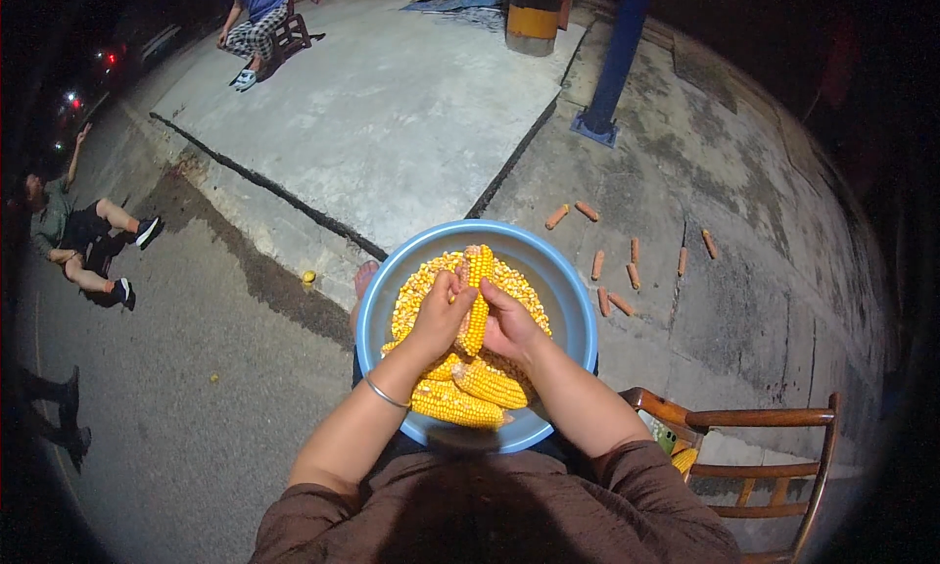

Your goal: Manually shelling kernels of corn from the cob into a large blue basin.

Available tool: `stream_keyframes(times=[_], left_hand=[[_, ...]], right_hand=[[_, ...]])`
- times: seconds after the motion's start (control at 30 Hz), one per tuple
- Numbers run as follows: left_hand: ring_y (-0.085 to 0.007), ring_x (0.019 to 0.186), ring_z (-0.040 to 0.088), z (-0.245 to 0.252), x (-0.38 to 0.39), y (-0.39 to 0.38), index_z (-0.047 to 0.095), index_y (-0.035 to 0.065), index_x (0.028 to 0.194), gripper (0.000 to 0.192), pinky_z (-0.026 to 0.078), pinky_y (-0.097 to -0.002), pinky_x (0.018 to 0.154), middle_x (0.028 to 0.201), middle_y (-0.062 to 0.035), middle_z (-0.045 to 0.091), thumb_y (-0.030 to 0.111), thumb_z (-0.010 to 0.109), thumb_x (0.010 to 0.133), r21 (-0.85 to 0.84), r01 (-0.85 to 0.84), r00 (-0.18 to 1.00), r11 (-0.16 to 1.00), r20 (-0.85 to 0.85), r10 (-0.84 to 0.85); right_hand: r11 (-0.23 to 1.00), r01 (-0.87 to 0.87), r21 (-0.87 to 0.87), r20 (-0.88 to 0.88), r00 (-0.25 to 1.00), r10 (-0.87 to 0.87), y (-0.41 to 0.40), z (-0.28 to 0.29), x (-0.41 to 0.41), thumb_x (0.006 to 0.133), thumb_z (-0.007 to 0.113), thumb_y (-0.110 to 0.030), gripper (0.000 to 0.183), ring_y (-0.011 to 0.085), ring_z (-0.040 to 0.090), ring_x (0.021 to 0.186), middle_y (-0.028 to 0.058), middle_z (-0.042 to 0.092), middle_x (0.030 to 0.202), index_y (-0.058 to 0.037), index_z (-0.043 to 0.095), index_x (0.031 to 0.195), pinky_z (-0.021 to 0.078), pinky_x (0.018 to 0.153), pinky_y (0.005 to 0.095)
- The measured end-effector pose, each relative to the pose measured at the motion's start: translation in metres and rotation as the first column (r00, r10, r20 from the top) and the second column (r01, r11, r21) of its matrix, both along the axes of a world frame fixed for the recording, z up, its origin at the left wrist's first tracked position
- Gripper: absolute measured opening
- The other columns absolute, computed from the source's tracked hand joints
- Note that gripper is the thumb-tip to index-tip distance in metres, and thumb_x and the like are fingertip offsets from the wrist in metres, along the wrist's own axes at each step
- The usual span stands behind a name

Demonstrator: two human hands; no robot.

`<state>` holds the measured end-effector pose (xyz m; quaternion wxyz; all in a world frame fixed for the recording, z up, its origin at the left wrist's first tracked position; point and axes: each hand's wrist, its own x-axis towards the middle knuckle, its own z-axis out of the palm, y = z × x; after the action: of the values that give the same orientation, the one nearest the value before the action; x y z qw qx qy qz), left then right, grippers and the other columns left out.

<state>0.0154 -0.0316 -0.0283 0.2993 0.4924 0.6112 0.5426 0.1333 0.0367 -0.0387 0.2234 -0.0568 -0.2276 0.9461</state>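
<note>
Both of my hands are over a blue plastic basin [585, 358] in my lap. Between them is a corn cob [479, 299], held lengthwise, with yellow kernels on its right side and a bare strip along its left. My right hand [512, 327] grips the cob from the right. My left hand [440, 311] presses its fingers against the bare strip. Loose corn kernels [415, 292] are heaped in the far part of the basin. Nearer to me lie full corn cobs, among them one cob [459, 405] in front and another cob [493, 385] just above it.
Several stripped cobs [634, 276] lie on the concrete to the right. A wooden chair [764, 418] with a phone [664, 438] stands at my right. One person [81, 230] sits at the left, another person [257, 28] farther off. Beyond are a blue post [617, 64] and a striped pillar [530, 20].
</note>
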Motion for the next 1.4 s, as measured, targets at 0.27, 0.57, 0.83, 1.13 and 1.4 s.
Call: stream_keyframes(times=[0.27,0.57,0.83,1.13,1.4], left_hand=[[-0.0128,0.065,0.048,0.013,0.005,-0.003,0.046,0.0043,0.087,0.025,0.040,-0.0290,0.059,0.073,-0.0037,0.050,0.026,0.039,0.095,0.177,0.005,0.981,0.984,0.188,-0.039],[-0.0109,0.064,0.046,0.002,0.000,0.000,0.047,0.0036,0.087,0.025,0.039,-0.0260,0.058,0.071,-0.0027,0.049,0.026,0.039,0.096,0.018,-0.020,1.000,1.000,0.021,0.020],[-0.0110,0.072,0.045,0.005,0.000,-0.002,0.047,0.0022,0.088,0.025,0.039,-0.0276,0.065,0.076,-0.0062,0.048,0.024,0.039,0.096,0.165,-0.006,0.987,0.986,0.158,-0.020],[-0.0112,0.066,0.045,0.004,0.000,0.000,0.045,0.0031,0.084,0.021,0.039,-0.0270,0.061,0.069,-0.0059,0.046,0.022,0.043,0.094,0.072,-0.031,0.999,0.997,0.011,0.030],[-0.0118,0.067,0.047,0.007,-0.001,-0.001,0.047,0.0027,0.085,0.024,0.040,-0.0270,0.061,0.071,-0.0073,0.050,0.024,0.043,0.094,0.155,-0.043,0.982,0.987,0.187,0.013]], right_hand=[[0.996,-0.011,-0.093,0.004,1.000,0.012,0.002,0.009,0.005,0.092,0.044,-0.030,0.045,0.0243,0.045,0.117,0.0119,0.047,0.126,-0.0040,0.039,0.128,0.0329,0.102,0.0388],[1.000,-0.006,0.001,0.035,0.999,0.006,0.001,-0.004,-0.002,0.092,0.046,-0.027,0.042,0.0240,0.047,0.115,0.0131,0.048,0.124,-0.0035,0.040,0.127,0.0350,0.101,0.0390],[0.999,-0.026,-0.025,0.022,0.999,0.026,-0.001,0.007,0.001,0.092,0.045,-0.029,0.041,0.0247,0.048,0.113,0.0129,0.048,0.123,-0.0047,0.041,0.126,0.0355,0.100,0.0401],[0.989,0.116,0.090,0.119,0.985,-0.126,-0.009,0.012,-0.002,0.093,0.046,-0.024,0.038,0.0226,0.049,0.111,0.0110,0.050,0.119,-0.0075,0.040,0.126,0.0387,0.097,0.0386],[0.999,0.045,-0.026,0.032,0.999,-0.044,0.001,0.006,-0.002,0.093,0.045,-0.027,0.038,0.0226,0.051,0.109,0.0103,0.051,0.118,-0.0055,0.040,0.125,0.0390,0.097,0.0382]])
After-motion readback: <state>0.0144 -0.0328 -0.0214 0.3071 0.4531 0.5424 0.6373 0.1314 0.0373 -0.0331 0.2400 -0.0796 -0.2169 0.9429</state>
